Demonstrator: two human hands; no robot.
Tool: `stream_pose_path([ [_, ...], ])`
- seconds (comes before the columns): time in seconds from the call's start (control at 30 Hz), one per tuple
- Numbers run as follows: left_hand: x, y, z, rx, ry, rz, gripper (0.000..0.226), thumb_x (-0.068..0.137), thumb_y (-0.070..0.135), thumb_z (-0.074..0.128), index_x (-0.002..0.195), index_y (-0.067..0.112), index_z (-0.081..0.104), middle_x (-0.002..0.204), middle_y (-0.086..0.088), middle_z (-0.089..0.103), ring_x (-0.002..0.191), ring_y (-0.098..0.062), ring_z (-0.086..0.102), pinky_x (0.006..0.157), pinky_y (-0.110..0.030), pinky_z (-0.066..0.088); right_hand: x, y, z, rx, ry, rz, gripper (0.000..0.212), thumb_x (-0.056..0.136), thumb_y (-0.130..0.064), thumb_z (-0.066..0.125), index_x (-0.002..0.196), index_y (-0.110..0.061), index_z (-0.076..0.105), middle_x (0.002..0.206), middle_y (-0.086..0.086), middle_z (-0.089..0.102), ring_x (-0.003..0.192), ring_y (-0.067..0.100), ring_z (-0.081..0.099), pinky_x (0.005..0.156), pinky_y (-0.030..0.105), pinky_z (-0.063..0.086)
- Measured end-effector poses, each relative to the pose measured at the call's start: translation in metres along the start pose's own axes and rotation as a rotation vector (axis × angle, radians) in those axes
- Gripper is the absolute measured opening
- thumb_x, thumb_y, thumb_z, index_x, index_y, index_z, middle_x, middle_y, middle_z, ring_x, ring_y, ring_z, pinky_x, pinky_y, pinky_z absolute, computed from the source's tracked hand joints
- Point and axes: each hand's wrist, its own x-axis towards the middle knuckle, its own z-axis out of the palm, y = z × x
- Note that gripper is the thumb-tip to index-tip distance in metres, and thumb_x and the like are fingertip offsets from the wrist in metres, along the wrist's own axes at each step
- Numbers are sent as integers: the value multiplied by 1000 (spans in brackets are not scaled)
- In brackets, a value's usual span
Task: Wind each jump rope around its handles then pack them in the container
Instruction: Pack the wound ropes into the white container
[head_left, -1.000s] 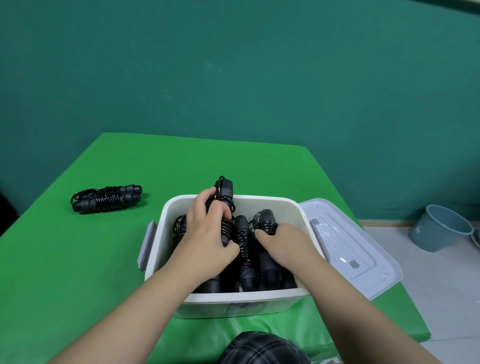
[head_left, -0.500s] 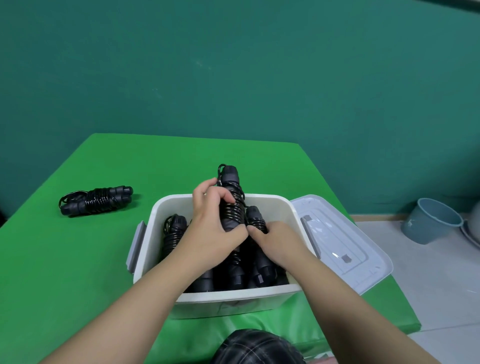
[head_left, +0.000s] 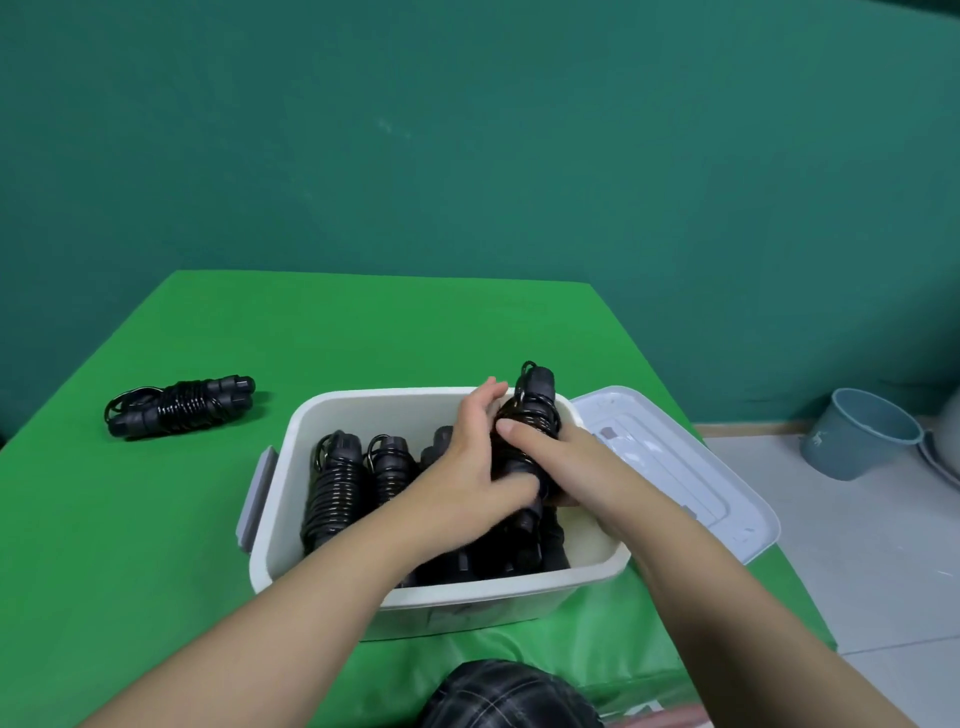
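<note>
A white plastic container (head_left: 332, 410) stands on the green table and holds several wound black jump ropes (head_left: 335, 486) lying side by side. Over its right side, my left hand (head_left: 478, 467) and my right hand (head_left: 550, 457) both grip one wound black jump rope (head_left: 535, 410), tilted with its top end sticking up above the far rim. My hands hide its lower part. Another wound black jump rope (head_left: 179, 405) lies on the table to the left of the container.
The container's pale lid (head_left: 691, 478) lies flat against its right side near the table's right edge. A blue-grey bucket (head_left: 857, 436) stands on the floor to the right. A green wall rises behind the table. Dark checked fabric (head_left: 509, 696) shows at the bottom.
Both hands have carried the held jump rope from the container's middle to its right side. The ropes on the left of the container are now uncovered.
</note>
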Motion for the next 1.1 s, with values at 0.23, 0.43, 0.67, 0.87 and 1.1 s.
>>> stream_pose_path([
  [0.23,37,-18,-11,-82,102,-110,60,87,-15,24,138,13,16,147,-7,32,125,-11,41,103,-26,38,-2,-1,-1,-50,58,43,37,69,-54,63,92,-24,68,88,0,74,86,18,69,86,40,56],
  [0.43,41,-34,-5,319,-37,-139,44,93,22,42,136,28,31,132,-7,50,119,-24,48,103,-42,39,-10,-4,0,-58,179,51,31,75,-45,63,84,-16,68,85,6,72,79,19,67,72,32,52],
  [0.67,29,-19,6,791,-125,-55,72,80,50,61,142,30,31,146,5,24,135,-15,18,110,-36,17,-22,-16,-21,-247,339,9,29,78,-38,62,69,-11,63,66,8,65,65,24,58,59,31,44],
  [0.87,28,-22,8,805,-107,-81,66,71,57,63,128,32,41,145,8,22,137,-12,13,114,-46,8,-28,-14,-23,-406,387,21,33,79,-36,61,60,-11,54,56,5,54,57,22,50,52,30,36],
  [1.1,28,-22,5,762,-136,-105,67,69,53,67,128,34,40,143,10,19,141,-11,-1,114,-51,3,-29,-17,-23,-641,460,40,36,78,-36,60,57,-12,43,72,11,48,53,21,41,45,28,24],
])
